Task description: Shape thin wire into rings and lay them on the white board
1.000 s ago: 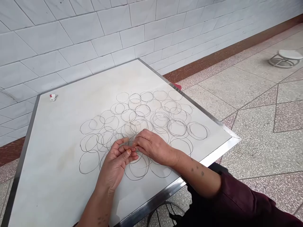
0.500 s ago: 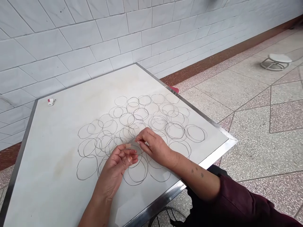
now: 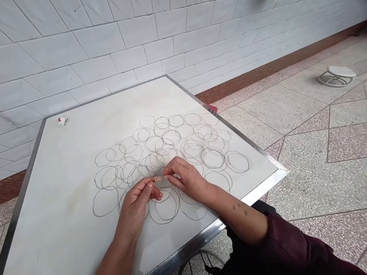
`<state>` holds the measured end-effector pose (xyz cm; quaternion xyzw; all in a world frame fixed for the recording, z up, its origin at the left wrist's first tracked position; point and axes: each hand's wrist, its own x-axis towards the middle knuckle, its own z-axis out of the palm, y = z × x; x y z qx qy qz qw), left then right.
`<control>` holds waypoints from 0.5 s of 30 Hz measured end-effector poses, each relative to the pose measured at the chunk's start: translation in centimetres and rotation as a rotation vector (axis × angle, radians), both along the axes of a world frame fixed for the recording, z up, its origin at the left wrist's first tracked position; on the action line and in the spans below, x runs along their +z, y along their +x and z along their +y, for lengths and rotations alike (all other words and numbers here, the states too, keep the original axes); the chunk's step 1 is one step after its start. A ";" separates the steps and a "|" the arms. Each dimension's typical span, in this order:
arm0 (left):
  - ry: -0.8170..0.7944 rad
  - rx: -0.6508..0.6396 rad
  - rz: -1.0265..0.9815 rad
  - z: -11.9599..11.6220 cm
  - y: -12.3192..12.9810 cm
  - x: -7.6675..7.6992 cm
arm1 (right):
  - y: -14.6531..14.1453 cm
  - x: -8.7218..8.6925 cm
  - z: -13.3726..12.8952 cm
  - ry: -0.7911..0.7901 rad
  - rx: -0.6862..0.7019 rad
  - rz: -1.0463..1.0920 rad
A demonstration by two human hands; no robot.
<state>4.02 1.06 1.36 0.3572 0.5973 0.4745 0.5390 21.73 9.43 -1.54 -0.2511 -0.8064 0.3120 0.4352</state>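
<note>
Background: white glazed tile wall [image 3: 86, 46] from 9 to 1 o'clock, brown skirting band [image 3: 272, 65] along its foot, speckled terrazzo floor [image 3: 315, 191] at 3 o'clock
Surface: white table top [image 3: 57, 191] with a steel rim [image 3: 200, 241], set at an angle to the wall
Rings: thin wire rings [image 3: 212, 149] lie flat and overlapping in a loose cluster mid-table, around and under both hands
Left hand: left hand [image 3: 134, 206] comes in from 6 o'clock, palm up, fingers curled narrow, resting over the lower rings
Right hand: right hand [image 3: 186, 179] lies palm down at 3 o'clock from the left, its fingertips [image 3: 166, 175] just beside the left fingertips [image 3: 156, 178]; anything pinched there is too thin to make out
Sleeve: maroon sleeve [image 3: 286, 244] on the right forearm, at 4 o'clock
Nearby: small red-and-white plastic piece [image 3: 63, 121] at the table's 10 o'clock corner; low white-topped stool [image 3: 336, 71] on the floor at 2 o'clock
</note>
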 end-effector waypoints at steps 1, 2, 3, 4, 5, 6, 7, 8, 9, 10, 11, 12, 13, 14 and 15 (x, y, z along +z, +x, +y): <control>0.001 -0.002 -0.003 0.0 0.0 0.0 | 0.0 0.0 0.0 0.009 0.002 -0.010; 0.001 -0.004 -0.006 0.0 0.0 -0.1 | 0.1 -0.1 0.0 0.017 0.005 -0.021; 0.001 -0.006 -0.009 0.0 0.0 -0.1 | 0.1 -0.1 0.1 0.023 0.010 -0.034; 0.002 -0.009 -0.013 0.0 0.1 -0.1 | 0.1 -0.2 0.1 0.029 0.016 -0.045; 0.004 -0.012 -0.017 0.0 0.1 -0.1 | 0.1 -0.3 0.1 0.033 0.023 -0.055; 0.007 -0.015 -0.021 0.0 0.1 -0.1 | 0.2 -0.3 0.1 0.036 0.030 -0.063; 0.010 -0.017 -0.023 0.0 0.1 -0.1 | 0.2 -0.4 0.1 0.037 0.035 -0.071; 0.011 -0.018 -0.023 -0.1 0.1 -0.1 | 0.2 -0.4 0.1 0.037 0.038 -0.077; 0.012 -0.017 -0.023 -0.1 0.1 -0.1 | 0.2 -0.4 0.1 0.037 0.041 -0.082; 0.013 -0.016 -0.024 -0.1 0.1 0.0 | 0.2 -0.4 0.0 0.034 0.043 -0.084; 0.014 -0.016 -0.026 0.0 0.1 0.0 | 0.2 -0.4 0.0 0.030 0.045 -0.083; 0.014 -0.014 -0.028 0.0 0.1 0.0 | 0.2 -0.4 0.0 0.024 0.047 -0.079; 0.016 -0.011 -0.032 0.0 0.1 0.0 | 0.2 -0.4 0.0 0.016 0.048 -0.072; 0.018 -0.007 -0.035 0.0 0.1 0.0 | 0.1 -0.3 -0.1 0.008 0.049 -0.065; 0.019 -0.003 -0.037 0.0 0.2 0.1 | 0.1 -0.3 -0.1 0.001 0.047 -0.059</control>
